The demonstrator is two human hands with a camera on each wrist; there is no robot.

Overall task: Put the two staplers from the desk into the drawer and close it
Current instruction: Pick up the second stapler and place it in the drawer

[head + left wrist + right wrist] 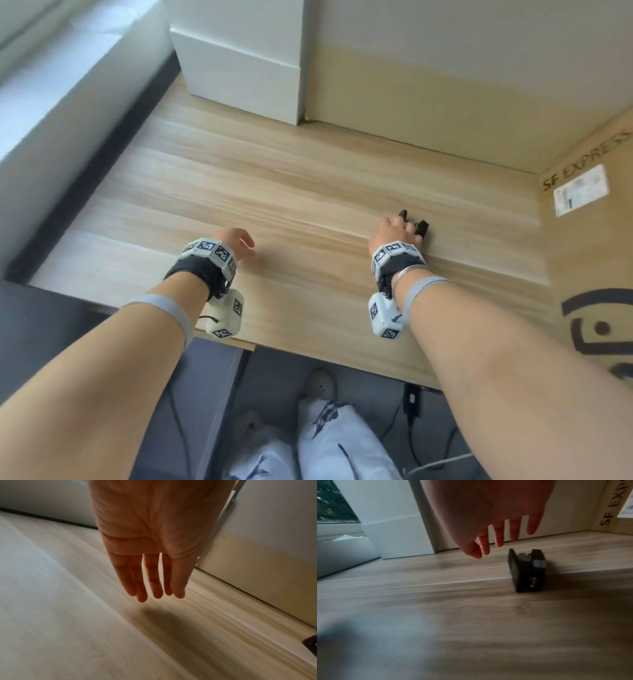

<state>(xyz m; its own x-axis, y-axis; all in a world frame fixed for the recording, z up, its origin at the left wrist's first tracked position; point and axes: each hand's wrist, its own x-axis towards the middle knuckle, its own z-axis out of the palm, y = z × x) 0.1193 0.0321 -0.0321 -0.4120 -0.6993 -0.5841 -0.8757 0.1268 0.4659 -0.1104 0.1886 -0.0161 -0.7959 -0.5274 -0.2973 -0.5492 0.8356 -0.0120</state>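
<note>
Black stapler (527, 572) on desk (436, 615) — just below right hand's (488, 513) fingers (499, 536), untouched.

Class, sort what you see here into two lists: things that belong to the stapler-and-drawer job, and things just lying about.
Belongs to the job:
black stapler
right hand above it
left hand, holding nothing
desk

Just lying about:
cardboard box
white cabinet

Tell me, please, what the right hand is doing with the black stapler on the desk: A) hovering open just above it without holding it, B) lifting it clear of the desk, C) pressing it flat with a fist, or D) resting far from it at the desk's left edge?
A: in the right wrist view the right hand has straight, spread fingers above the stapler, which stands alone on the desk.
</note>
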